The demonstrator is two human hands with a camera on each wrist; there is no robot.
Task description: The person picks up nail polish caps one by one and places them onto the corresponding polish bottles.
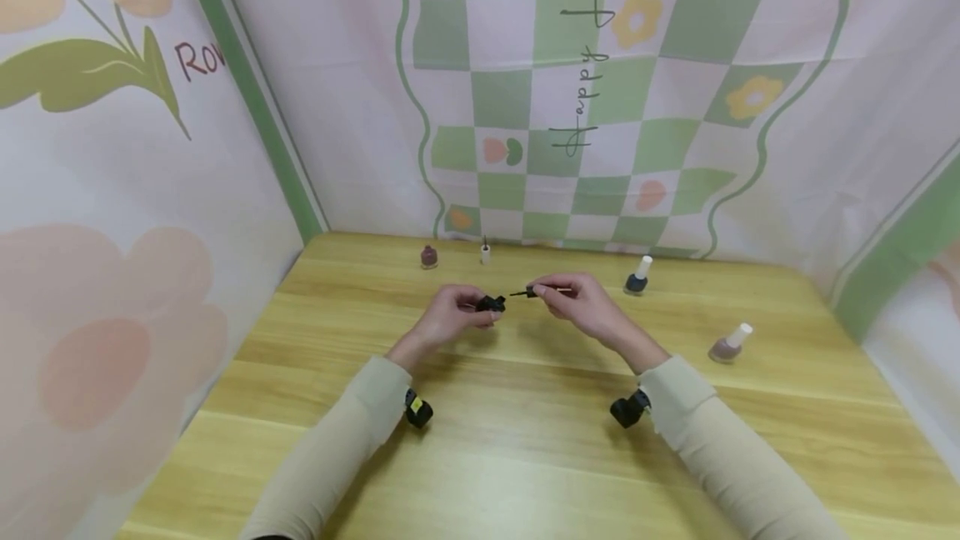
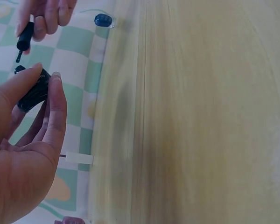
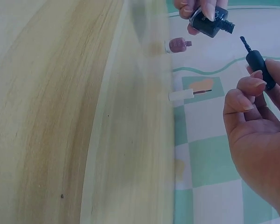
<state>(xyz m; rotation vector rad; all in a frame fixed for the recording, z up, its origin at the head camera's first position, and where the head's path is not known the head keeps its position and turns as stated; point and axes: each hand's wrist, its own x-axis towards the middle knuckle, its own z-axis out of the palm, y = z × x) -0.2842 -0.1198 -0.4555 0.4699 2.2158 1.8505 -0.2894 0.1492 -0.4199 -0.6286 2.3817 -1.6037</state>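
In the head view my left hand (image 1: 448,315) grips a dark nail polish bottle (image 1: 491,304), tilted with its open neck toward the right. Thumb and fingers pinch the bottle's sides in the left wrist view. Opposite it, my right hand (image 1: 573,298) pinches a black brush cap (image 3: 260,67) between thumb and fingers. The cap's brush (image 3: 245,43) points at the bottle's neck, a small gap apart, in the right wrist view. Both hands are held above the wooden table (image 1: 510,440).
An uncapped mauve-red bottle (image 1: 429,257) and an upright white cap (image 1: 485,254), brush upward, stand at the back. To the right are a dark blue bottle (image 1: 636,277) and a mauve bottle (image 1: 727,345), both white-capped. A checkered cloth (image 1: 555,98) hangs behind the table.
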